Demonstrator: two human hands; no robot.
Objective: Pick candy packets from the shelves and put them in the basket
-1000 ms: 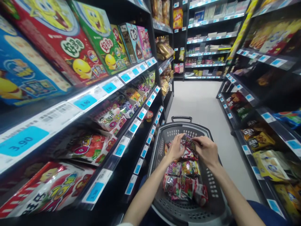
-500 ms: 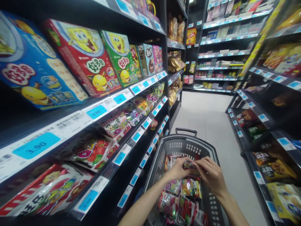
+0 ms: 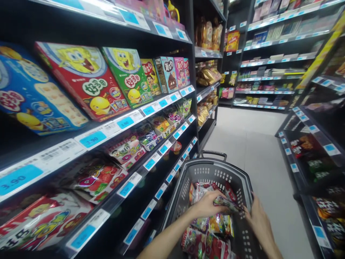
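My left hand [image 3: 209,204] is closed on a small shiny candy packet [image 3: 225,203], held over the shopping basket [image 3: 244,181]. My right hand [image 3: 259,216] is by the basket's right rim, with thumb and fingers apart. Its thumb comes close to the packet's right end; whether they touch, I cannot tell. Below my hands, several colourful gummy candy bags [image 3: 194,240] lie inside the dark grey basket. More packets [image 3: 201,189] lie toward its far end, partly covered by my left hand.
On the left, a shelf holds red [image 3: 86,77] and green snack boxes [image 3: 126,72], with gummy candy bags [image 3: 99,176] below. Snack shelves [image 3: 309,144] line the right. Pale floor [image 3: 242,126] runs between them to a stocked shelf [image 3: 265,79] at the back.
My right hand has moved right and down, away from my left hand, and its fingers have spread. The packet stays in my left hand. The view has shifted slightly left.
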